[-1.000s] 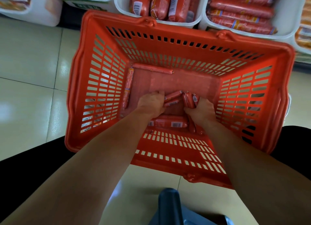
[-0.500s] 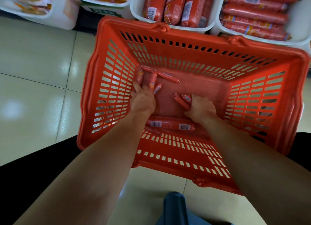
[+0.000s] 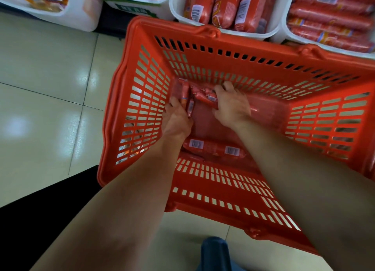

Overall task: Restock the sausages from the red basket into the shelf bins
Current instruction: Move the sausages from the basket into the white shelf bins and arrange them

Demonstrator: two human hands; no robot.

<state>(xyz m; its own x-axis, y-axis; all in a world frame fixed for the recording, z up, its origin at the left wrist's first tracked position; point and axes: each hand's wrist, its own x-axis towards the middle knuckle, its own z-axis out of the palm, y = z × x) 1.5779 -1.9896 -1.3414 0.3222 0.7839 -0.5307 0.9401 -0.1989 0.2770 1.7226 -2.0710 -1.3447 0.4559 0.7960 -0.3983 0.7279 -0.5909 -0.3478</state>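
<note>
**Head view, looking down.** A red basket (image 3: 263,47) of slotted plastic sits over a floor (image 3: 40,67) of pale, glossy square tiles with dark grout lines and soft patches of reflected light. The basket's far rim lies just beside a row of white shelf bins (image 3: 249,35).

- **Bins:** The middle bin holds thick red sausages with barcode labels. The right bin (image 3: 283,27) holds long ones laid flat. The left bins (image 3: 91,17) carry orange and yellow packs.
- **Hands:** Both bare forearms reach into the basket. The left hand (image 3: 176,118) curls round thin sausages (image 3: 203,94) at the far left corner of the basket floor. The right hand (image 3: 231,108) clasps the same cluster from the other side.
- **Basket floor:** A thick sausage (image 3: 213,149) with two barcode labels lies by the near wall, between the wrists.
- **Edges of view:** Black clothing (image 3: 40,220) fills the lower left. A dark blue shape (image 3: 215,252) at the bottom edge cannot be identified.
</note>
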